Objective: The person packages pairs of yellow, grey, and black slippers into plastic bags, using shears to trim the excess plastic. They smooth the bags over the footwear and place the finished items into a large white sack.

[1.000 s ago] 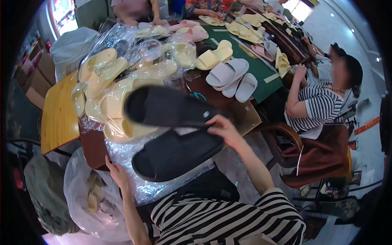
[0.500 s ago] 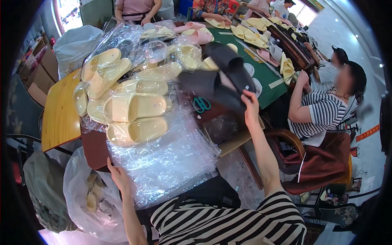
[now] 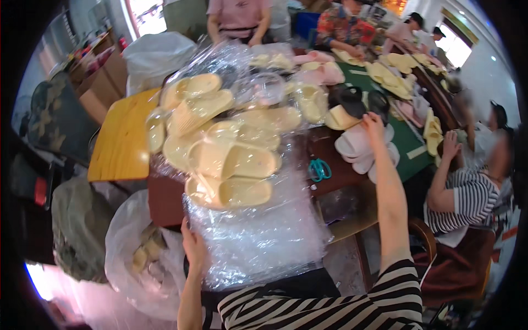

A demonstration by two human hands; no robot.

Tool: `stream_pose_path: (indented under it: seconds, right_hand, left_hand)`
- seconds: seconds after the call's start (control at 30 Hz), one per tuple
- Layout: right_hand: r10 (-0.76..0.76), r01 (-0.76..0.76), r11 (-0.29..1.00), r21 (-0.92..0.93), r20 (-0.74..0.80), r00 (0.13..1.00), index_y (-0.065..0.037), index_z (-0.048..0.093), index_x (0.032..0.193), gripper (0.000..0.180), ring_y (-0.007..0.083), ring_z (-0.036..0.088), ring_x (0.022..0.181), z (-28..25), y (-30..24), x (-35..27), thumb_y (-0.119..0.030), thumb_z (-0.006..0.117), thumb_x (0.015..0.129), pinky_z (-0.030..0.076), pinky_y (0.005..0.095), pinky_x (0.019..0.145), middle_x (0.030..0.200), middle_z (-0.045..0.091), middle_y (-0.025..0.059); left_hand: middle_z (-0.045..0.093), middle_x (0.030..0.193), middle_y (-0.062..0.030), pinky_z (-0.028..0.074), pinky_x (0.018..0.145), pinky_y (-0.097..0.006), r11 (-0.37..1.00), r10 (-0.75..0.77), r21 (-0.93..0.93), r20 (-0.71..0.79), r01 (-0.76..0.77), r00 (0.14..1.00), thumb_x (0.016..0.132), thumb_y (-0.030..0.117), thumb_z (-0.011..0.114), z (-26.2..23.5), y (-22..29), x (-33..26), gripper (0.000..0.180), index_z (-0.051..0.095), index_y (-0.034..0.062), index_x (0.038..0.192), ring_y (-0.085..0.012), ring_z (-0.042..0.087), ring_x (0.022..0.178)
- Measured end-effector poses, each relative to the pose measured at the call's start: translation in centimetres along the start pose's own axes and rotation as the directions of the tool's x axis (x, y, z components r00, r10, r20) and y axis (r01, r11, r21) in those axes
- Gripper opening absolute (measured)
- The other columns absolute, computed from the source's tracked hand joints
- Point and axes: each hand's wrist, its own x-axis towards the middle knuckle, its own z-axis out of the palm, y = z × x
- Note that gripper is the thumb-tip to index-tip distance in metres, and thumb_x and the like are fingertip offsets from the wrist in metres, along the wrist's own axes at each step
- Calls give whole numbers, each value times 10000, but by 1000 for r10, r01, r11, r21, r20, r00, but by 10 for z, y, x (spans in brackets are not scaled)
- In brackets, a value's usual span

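Observation:
My right hand (image 3: 374, 126) reaches far out to the right side of the table, its fingers closed at the near edge of a pair of black slippers (image 3: 352, 100). White slippers (image 3: 355, 144) lie just under and beside that wrist. My left hand (image 3: 193, 247) rests at the left edge of a stack of clear plastic bags (image 3: 258, 242), fingers stretched along it and holding nothing. On the stack's far part sit several cream slippers (image 3: 234, 192), some inside clear wrapping. Teal-handled scissors (image 3: 319, 170) lie between the bags and the white slippers.
A yellow wooden board (image 3: 121, 137) adjoins the table on the left. Below it stands a clear sack (image 3: 124, 247) with cream pieces inside. Pink slippers (image 3: 324, 71) lie farther back. Co-workers sit or stand along the far and right sides, one in a striped shirt (image 3: 467, 201).
My right hand has carried the black slippers away from me, to beyond the white slippers. The view has shifted, so the table appears farther right. My left hand remains by the bags.

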Motion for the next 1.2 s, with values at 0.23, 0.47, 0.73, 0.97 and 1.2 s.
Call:
stream_pose_path:
  seconds: [0.23, 0.47, 0.73, 0.97, 1.2]
  right_hand:
    - [-191, 228, 930, -288, 150, 970, -55, 539, 1314, 399, 149, 584, 992, 39, -6, -80, -108, 630, 929, 474, 288, 884, 1080, 600, 36]
    - [-378, 866, 500, -13, 896, 232, -106, 655, 1172, 335, 331, 563, 1169, 159, -78, -343, -73, 653, 838, 444, 409, 1020, 1209, 606, 118]
    - [-258, 834, 548, -61, 936, 238, -143, 648, 1179, 309, 315, 578, 1166, 189, -59, -351, -129, 659, 871, 495, 427, 971, 1255, 608, 86]
    - [-561, 984, -83, -156, 824, 83, -132, 570, 1306, 487, 324, 599, 1124, 310, -82, -343, 2, 598, 838, 475, 446, 967, 1252, 604, 118]
    - [-384, 976, 155, -154, 901, 203, -162, 561, 1331, 526, 347, 595, 1143, 350, -28, -301, 0, 577, 831, 472, 482, 948, 1283, 614, 114]
  left_hand:
    - [534, 759, -133, 467, 683, -355, 997, -72, -14, 17, 73, 997, 897, -33, 450, -1, 10, 12, 611, 320, 35, 1490, -236, 546, 686]
    - [549, 761, -132, 474, 703, -387, 996, 6, 93, 3, -6, 1000, 909, -13, 474, -20, 17, 8, 661, 242, 39, 1526, -260, 565, 694]
    - [500, 1260, -191, 423, 961, -479, 805, 460, 419, 8, -420, 888, 846, -5, 632, -48, 65, -8, 578, 444, 21, 1392, -400, 517, 1111]
    - [456, 1400, -174, 347, 1095, -517, 824, 381, 199, 499, -531, 778, 913, 215, 637, -37, 49, -37, 434, 544, 86, 1316, -403, 390, 1340]
    - [68, 1630, -210, 34, 1152, -673, 724, 300, 320, 652, -611, 696, 866, 578, 618, -18, 39, -41, 870, 273, 173, 1554, -431, 8, 1502]
